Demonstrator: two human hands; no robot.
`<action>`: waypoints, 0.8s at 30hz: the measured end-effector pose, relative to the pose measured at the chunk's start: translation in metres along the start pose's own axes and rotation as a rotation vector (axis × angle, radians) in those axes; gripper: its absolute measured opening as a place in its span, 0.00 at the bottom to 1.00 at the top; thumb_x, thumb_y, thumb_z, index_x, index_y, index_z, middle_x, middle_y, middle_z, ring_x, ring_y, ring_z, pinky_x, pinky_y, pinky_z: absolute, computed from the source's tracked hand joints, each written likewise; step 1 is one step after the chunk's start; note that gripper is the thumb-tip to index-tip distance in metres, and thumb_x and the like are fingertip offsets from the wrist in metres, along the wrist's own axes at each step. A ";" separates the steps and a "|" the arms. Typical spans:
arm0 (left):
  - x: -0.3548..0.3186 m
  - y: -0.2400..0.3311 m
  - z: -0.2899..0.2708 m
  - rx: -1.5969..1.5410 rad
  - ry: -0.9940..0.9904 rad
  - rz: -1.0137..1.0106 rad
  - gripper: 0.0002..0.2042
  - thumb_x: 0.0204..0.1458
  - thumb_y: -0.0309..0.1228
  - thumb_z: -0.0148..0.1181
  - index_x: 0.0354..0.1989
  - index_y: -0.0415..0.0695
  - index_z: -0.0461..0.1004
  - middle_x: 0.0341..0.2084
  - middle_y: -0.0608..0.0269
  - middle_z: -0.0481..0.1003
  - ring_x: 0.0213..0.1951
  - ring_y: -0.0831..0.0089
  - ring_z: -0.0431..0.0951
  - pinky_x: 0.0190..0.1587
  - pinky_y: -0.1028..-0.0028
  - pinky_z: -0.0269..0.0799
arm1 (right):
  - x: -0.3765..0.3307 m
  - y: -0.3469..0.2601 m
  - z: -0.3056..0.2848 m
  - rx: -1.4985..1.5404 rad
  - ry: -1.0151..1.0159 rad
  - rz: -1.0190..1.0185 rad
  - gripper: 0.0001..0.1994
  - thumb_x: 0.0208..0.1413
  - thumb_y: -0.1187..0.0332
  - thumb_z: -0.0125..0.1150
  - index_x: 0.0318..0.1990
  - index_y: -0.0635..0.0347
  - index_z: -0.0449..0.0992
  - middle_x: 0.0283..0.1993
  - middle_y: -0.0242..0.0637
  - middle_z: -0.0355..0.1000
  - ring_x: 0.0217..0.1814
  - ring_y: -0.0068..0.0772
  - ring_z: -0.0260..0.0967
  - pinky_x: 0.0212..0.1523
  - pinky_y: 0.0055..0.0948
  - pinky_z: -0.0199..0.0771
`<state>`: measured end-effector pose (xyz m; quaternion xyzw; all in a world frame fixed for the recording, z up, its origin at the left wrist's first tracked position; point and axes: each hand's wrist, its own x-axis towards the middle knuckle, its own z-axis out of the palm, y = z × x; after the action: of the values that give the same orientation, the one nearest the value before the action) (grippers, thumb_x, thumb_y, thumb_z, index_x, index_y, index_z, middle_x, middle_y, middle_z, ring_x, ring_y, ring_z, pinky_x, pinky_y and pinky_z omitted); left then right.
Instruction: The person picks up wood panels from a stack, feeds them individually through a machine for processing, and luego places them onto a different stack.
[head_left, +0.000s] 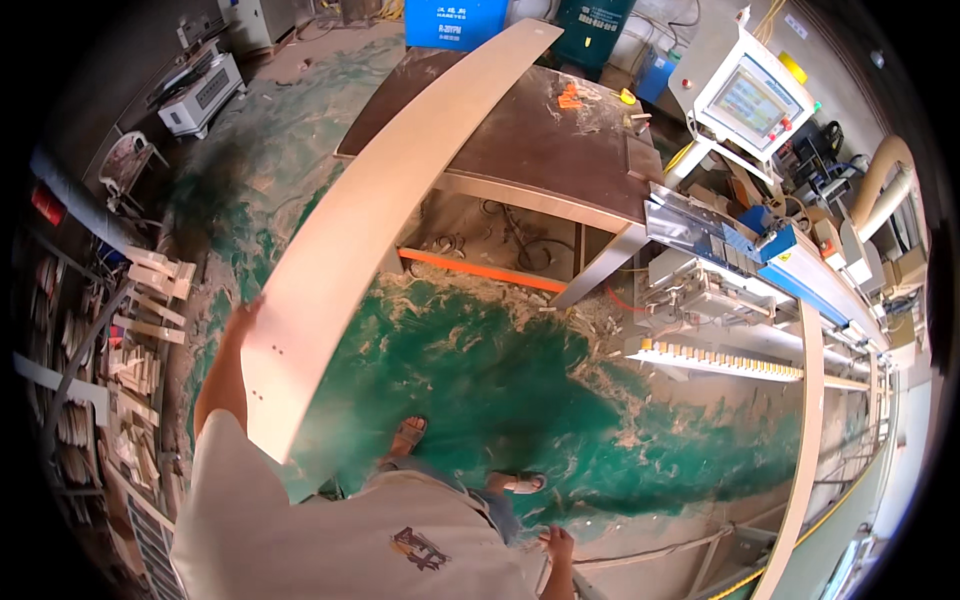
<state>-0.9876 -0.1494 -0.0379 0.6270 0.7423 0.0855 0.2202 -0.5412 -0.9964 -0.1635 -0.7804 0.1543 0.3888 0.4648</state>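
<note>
A long, pale wooden board (340, 235) runs from beside my body to the far side of a brown-topped table (540, 130). Its far part rests on the tabletop, and the near part juts past the table over the floor. Several small dark holes mark the near end. My left hand (243, 322) grips the board's left edge close to that end; the fingers are partly hidden by the board. Low at my right side hangs my right hand (557, 543), with its fingers loosely apart and nothing seen in them.
To the right stands a long machine with a blue beam (815, 280), a row of yellow-tipped pieces (720, 358) and a control screen (755, 100). Another narrow board (806, 430) stretches along it. Stacked wood strips (150, 310) fill a left rack. Sawdust covers the green floor (450, 350).
</note>
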 end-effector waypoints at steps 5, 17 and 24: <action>-0.006 0.012 0.039 -0.067 -0.140 0.152 0.45 0.56 0.72 0.40 0.46 0.34 0.79 0.45 0.34 0.77 0.51 0.39 0.76 0.53 0.52 0.70 | -0.016 -0.040 0.075 -1.272 -0.104 -0.860 0.20 0.64 0.63 0.58 0.50 0.77 0.75 0.40 0.49 0.79 0.41 0.38 0.80 0.38 0.32 0.81; -0.143 0.043 0.059 -0.353 -0.265 0.119 0.35 0.58 0.60 0.53 0.54 0.35 0.76 0.44 0.42 0.80 0.48 0.55 0.80 0.51 0.61 0.72 | -0.153 -0.044 0.188 -0.136 -0.502 -0.303 0.18 0.65 0.59 0.59 0.54 0.64 0.77 0.45 0.43 0.80 0.47 0.34 0.78 0.51 0.34 0.75; -0.305 0.114 0.109 -0.587 -0.704 0.057 0.33 0.59 0.55 0.59 0.53 0.31 0.74 0.43 0.54 0.79 0.37 0.68 0.79 0.37 0.64 0.76 | -0.290 -0.010 0.177 0.329 -0.520 -0.121 0.28 0.66 0.51 0.57 0.65 0.62 0.66 0.60 0.44 0.72 0.61 0.36 0.70 0.58 0.36 0.71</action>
<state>-0.8034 -0.4382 -0.0217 0.5492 0.5491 0.0800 0.6249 -0.8050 -0.8766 0.0132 -0.5771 0.0442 0.5166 0.6309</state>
